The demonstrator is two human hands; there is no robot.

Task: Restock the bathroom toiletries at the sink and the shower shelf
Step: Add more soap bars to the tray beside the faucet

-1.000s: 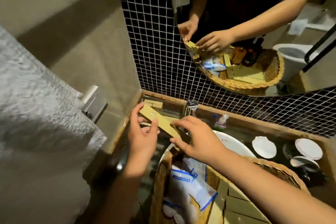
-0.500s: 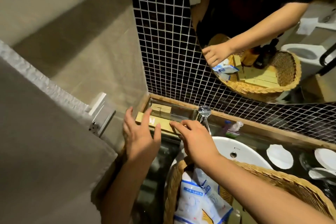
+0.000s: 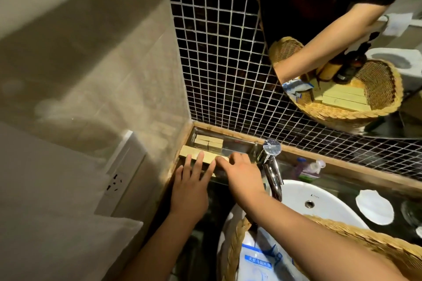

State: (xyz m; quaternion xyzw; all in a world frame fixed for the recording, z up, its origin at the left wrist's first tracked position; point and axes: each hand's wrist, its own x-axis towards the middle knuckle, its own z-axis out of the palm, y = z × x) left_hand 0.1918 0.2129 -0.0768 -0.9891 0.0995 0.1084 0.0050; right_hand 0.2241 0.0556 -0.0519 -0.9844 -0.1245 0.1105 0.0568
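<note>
A long tan toiletry box (image 3: 190, 152) lies flat along the front edge of a clear tray (image 3: 239, 145) in the counter's back left corner. Several shorter tan boxes (image 3: 209, 141) are stacked inside the tray behind it. My left hand (image 3: 191, 187) rests on the long box with straight, spread fingers. My right hand (image 3: 242, 171) has its fingers curled over the box's right end. A wicker basket (image 3: 356, 232) sits on the sink in front of me, holding white and blue packets (image 3: 258, 260).
A chrome faucet (image 3: 270, 162) stands just right of my right hand, over the white sink (image 3: 319, 198). White round lids (image 3: 374, 206) lie on the dark counter at right. A small bottle (image 3: 308, 166) lies behind the faucet. A wall socket (image 3: 116, 180) is at left.
The long box went from tilted in the air between both hands down to lying flat at the tray. My left fingers flattened onto it. The view moved closer to the corner.
</note>
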